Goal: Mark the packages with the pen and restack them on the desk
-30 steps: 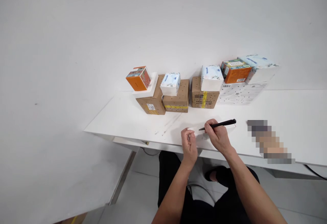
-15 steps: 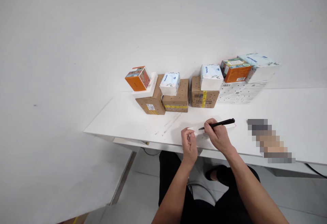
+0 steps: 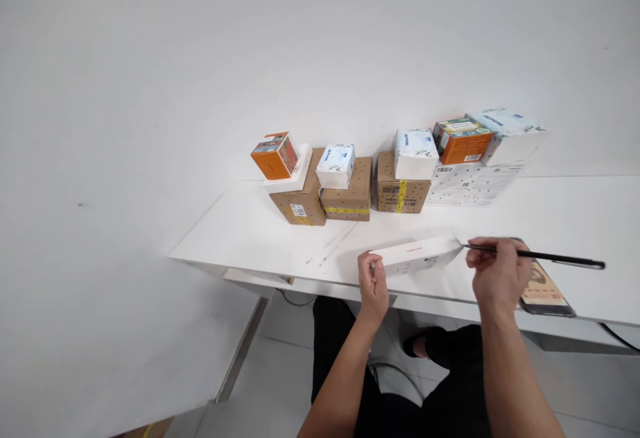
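Slim white box: one, long, with red print on its upward long edge (image 3: 417, 250); on or just above the tabletop (image 3: 250, 238), which of the two I cannot tell.
Left hand: fingers clenched round the left end of the slim white box (image 3: 374, 285).
Right hand: at the right end of the slim white box, fingers grasping the black pen (image 3: 503, 281).
Black pen: thin point at the slim white box's right corner, contact not certain; shaft running out to the right (image 3: 560, 258).
Phone: right of the slim white box, partly hidden by the right hand (image 3: 547, 291).
Brown cartons: beyond the slim white box, bearing smaller packs (image 3: 347, 195).
Handling, slim white box: probably light and fairly stiff, the card likely smooth enough to slide (corners would dent first, I should think).
Hold, slim white box: best by its two long edges near the left end; a hard pinch on the broad faces could bow them.
Handling, black pen: likely light, rigid and a little slick; best gripped low on the shaft, since its long tail may swing the point off line.
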The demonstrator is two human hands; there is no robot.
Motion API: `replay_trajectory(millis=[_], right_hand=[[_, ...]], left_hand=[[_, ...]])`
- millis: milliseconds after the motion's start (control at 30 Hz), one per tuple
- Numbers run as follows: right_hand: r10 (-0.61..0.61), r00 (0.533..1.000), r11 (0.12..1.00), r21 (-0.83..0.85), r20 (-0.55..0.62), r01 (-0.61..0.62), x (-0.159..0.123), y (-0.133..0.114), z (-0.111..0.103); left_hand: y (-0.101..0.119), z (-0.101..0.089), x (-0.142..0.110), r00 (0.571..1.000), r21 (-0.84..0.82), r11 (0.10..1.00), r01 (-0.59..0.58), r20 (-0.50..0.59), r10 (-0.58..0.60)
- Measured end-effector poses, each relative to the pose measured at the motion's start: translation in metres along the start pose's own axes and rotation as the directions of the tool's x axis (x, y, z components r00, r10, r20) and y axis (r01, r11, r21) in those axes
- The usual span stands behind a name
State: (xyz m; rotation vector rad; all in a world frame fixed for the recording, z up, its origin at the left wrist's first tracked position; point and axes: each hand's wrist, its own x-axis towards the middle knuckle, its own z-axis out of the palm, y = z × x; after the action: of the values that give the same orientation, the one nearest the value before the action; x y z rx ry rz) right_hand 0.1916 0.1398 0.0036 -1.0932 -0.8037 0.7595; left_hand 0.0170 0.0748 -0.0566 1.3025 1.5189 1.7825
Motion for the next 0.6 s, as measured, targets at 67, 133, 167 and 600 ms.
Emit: replay_trajectory(millis=[67, 133, 167, 600], right_hand=[[-0.001, 0.999, 0.939, -0.344, -0.037, -0.012, 0.014, 0.008, -0.020], [0.063, 0.994, 0.690, -0.723, 0.093, 0.024, 0.025, 0.019, -0.036], [0.124, 0.978, 0.541, -0.838, 0.167, 0.075, 0.029, 0.025, -0.041], [0.046, 0.976, 0.134, -0.970, 0.212, 0.205, 0.029, 0.051, -0.069]], left_hand=[[-0.001, 0.000, 0.000, 1.000, -0.007, 1.000, -0.001, -0.003, 0.001], [-0.001, 0.001, 0.000, 1.000, -0.009, 1.000, 0.005, -0.007, -0.006], [-0.001, 0.001, 0.000, 1.000, -0.007, 1.000, 0.009, -0.009, -0.009], [0.000, 0.000, 0.001, 1.000, 0.022, 1.000, 0.007, -0.004, -0.007]])
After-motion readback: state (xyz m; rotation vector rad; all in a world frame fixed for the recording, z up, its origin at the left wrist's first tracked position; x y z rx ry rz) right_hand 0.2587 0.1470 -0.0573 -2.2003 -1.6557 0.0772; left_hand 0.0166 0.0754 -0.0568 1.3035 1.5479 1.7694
